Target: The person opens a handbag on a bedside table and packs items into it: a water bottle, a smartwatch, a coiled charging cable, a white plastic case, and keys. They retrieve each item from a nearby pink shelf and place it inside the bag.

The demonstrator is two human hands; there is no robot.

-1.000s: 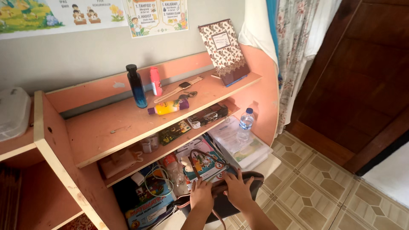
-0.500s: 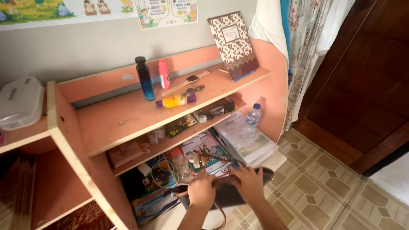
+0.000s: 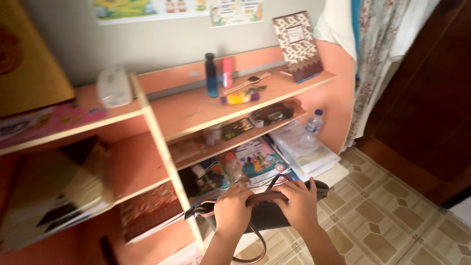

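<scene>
Dark bag [image 3: 267, 216] is looking like smooth, slightly glossy leather with thin brown straps, shelf unit [image 3: 196, 110] is showing matt salmon-painted wood with pale bare edges, water bottle [image 3: 312, 128] is reading as clear plastic, floor tiles [image 3: 392, 221] are shining glazed ceramic.

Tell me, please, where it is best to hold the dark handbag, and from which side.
Probably by its top edge, from above. The handbag sits upright with its opening upward, and the left hand and right hand already press on that rim. The brown strap arches above it, another good grip for the fingers.
</scene>
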